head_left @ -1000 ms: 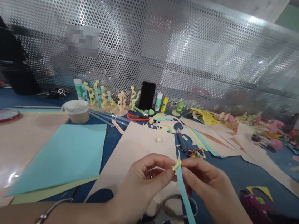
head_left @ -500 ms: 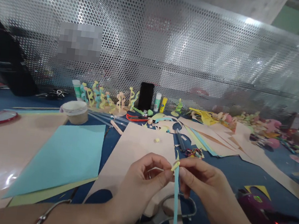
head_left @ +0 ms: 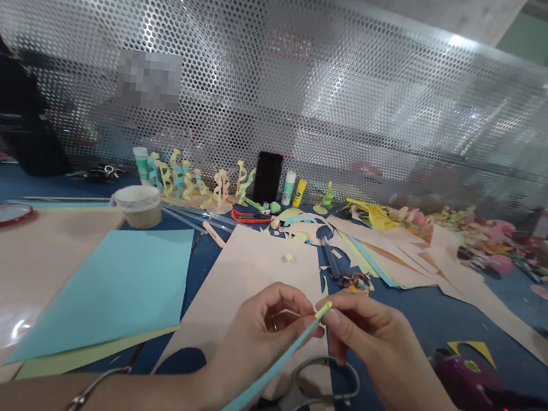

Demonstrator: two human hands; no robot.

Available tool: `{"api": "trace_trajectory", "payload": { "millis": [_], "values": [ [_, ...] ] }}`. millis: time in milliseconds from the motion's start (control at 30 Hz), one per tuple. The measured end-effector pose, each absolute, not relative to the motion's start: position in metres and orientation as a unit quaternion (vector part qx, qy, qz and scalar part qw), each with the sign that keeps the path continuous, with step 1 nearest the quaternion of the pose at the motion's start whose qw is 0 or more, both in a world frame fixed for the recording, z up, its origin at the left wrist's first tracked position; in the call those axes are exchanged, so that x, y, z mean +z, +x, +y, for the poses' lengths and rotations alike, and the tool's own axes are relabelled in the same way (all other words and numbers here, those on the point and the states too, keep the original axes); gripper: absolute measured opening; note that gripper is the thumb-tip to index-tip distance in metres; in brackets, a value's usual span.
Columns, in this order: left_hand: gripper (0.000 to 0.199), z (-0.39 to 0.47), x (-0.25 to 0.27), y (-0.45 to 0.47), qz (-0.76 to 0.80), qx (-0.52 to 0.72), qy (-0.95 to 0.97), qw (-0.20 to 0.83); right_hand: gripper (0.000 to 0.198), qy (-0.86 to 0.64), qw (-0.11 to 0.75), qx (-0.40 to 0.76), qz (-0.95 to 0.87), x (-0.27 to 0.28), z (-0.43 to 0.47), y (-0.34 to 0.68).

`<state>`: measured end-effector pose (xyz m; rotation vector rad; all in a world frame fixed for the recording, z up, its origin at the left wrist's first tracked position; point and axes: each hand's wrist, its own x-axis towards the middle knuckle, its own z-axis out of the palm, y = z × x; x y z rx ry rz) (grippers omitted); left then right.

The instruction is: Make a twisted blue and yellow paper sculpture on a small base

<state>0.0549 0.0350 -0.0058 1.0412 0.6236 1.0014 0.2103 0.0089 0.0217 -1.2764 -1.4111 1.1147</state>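
Note:
Between my two hands is a thin blue paper strip (head_left: 261, 381) with a folded yellow paper strip (head_left: 323, 309) at its upper end. My left hand (head_left: 262, 336) pinches the join from the left, thumb and forefinger closed. From the right, my right hand (head_left: 371, 332) pinches the yellow end between thumb and fingers. The blue strip runs down to the lower left across my left hand. Below my hands lies a pair of scissors (head_left: 299, 393), partly hidden by my left wrist. A pale pink paper sheet (head_left: 257, 263) is under my hands, with a small yellow piece (head_left: 288, 258) on it.
Blue paper (head_left: 121, 287) lies left. A tape roll (head_left: 142, 207), phone (head_left: 268, 177), glue sticks (head_left: 288, 189) and curled paper figures (head_left: 183, 178) stand at the back. Paper scraps (head_left: 407, 250) spread right; a purple device (head_left: 470, 393) sits lower right.
The blue strip has swung from hanging straight down to slanting toward the lower left. The yellow end has turned between my fingers. Both hands stay nearly in place.

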Motion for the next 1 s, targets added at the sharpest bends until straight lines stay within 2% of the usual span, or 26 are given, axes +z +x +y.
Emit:
{"api": "trace_trajectory", "payload": {
  "millis": [433,567,667,800,900,1000],
  "values": [
    [0.018,0.033,-0.007,0.057,0.296,0.456,0.462,0.700,0.016,-0.520,0.449,0.440,-0.578,0.022,0.009,0.212],
    [0.024,0.035,-0.001,0.055,0.309,0.421,0.506,0.687,0.019,-0.522,0.473,0.426,-0.568,0.020,0.009,0.216],
    [0.021,0.039,0.001,0.052,0.307,0.377,0.566,0.665,0.021,-0.520,0.475,0.425,-0.569,0.020,0.010,0.218],
    [0.015,0.045,0.002,0.047,0.292,0.396,0.572,0.656,0.031,-0.504,0.472,0.443,-0.571,0.019,0.015,0.213],
    [0.013,0.051,0.005,0.041,0.320,0.419,0.556,0.643,0.029,-0.500,0.490,0.437,-0.565,0.026,0.019,0.212],
    [0.018,0.057,0.005,0.037,0.362,0.442,0.523,0.632,0.024,-0.490,0.540,0.368,-0.577,0.048,0.017,0.220]
  ]
}}
